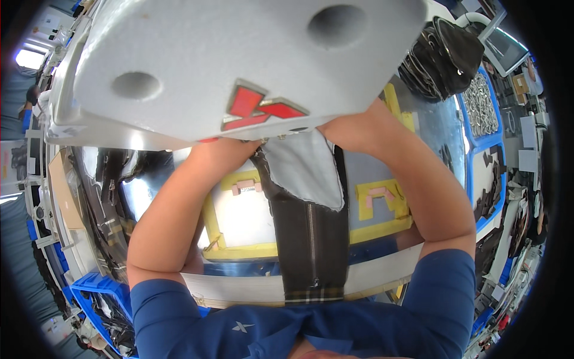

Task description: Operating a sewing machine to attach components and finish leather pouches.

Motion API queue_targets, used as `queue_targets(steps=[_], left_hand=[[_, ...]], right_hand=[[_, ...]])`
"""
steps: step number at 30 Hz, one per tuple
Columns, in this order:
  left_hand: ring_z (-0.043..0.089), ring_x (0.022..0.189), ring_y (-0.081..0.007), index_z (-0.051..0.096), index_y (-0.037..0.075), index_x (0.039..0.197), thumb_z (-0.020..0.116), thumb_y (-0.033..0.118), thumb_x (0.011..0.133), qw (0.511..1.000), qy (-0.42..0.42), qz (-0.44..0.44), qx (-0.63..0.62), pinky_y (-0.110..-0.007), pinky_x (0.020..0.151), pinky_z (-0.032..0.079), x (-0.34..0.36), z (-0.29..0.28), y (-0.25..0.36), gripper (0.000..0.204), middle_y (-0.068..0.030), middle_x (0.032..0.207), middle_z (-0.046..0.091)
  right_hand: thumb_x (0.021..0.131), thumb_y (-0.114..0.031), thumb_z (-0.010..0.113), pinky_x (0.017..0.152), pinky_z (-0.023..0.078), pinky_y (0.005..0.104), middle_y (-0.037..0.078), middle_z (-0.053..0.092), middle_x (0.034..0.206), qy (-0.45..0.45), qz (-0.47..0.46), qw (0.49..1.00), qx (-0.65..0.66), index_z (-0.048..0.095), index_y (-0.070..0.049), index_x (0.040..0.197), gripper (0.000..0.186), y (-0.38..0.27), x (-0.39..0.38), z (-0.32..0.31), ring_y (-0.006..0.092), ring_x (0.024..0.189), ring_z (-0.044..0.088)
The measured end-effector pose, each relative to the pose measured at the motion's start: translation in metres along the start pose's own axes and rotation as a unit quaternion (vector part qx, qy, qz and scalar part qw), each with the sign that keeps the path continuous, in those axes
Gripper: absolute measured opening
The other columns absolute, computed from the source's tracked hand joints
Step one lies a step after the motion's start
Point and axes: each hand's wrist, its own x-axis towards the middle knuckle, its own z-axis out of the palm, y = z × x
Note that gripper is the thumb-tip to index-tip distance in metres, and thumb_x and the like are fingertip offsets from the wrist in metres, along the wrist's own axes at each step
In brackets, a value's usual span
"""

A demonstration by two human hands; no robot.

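Note:
A dark brown leather-like panel [293,251] with a metal zipper [311,242] runs down the middle of the worktable toward me. Its near end, with a checked cloth strip, reaches the table's front edge. A light grey lining piece [302,167] lies on its far part. The white head of a sewing machine [179,48] overhangs that far part. My left hand [236,151] touches the panel's left edge, and my right hand [347,133] is at the lining's right side. The machine head hides the fingers of both hands, so their grip cannot be made out.
Yellow tape [245,251] and pinkish blocks [378,194] mark the tabletop. Black zippered pouches [442,60] are stacked at far right, beside a blue tray [480,107] of small metal parts. More dark zippered pieces [110,185] lie left, above a blue basket [98,293].

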Motion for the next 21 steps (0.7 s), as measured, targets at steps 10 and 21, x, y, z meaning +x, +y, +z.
queue_targets(steps=[10,21], left_hand=[[0.073,0.104,-0.0336,0.077,0.006,0.117,0.084,0.018,0.088,1.000,0.018,0.004,0.004,-0.042,0.091,0.057,-0.004,0.006,-0.005,0.032,-0.0146,0.113,0.078],[0.074,0.107,-0.0306,0.079,0.013,0.115,0.078,0.026,0.093,0.998,0.049,0.025,-0.027,-0.042,0.090,0.059,0.002,0.016,-0.008,0.025,-0.0102,0.110,0.079]], right_hand=[[0.095,-0.022,0.070,0.082,0.058,0.0540,0.024,0.074,0.087,-0.016,0.035,0.999,0.007,0.075,0.005,0.088,0.028,-0.001,-0.003,0.001,0.0442,0.091,0.072],[0.096,-0.022,0.068,0.083,0.058,0.0538,0.023,0.074,0.087,-0.036,0.044,0.998,-0.025,0.076,0.004,0.088,0.029,0.005,-0.004,-0.005,0.0447,0.093,0.072]])
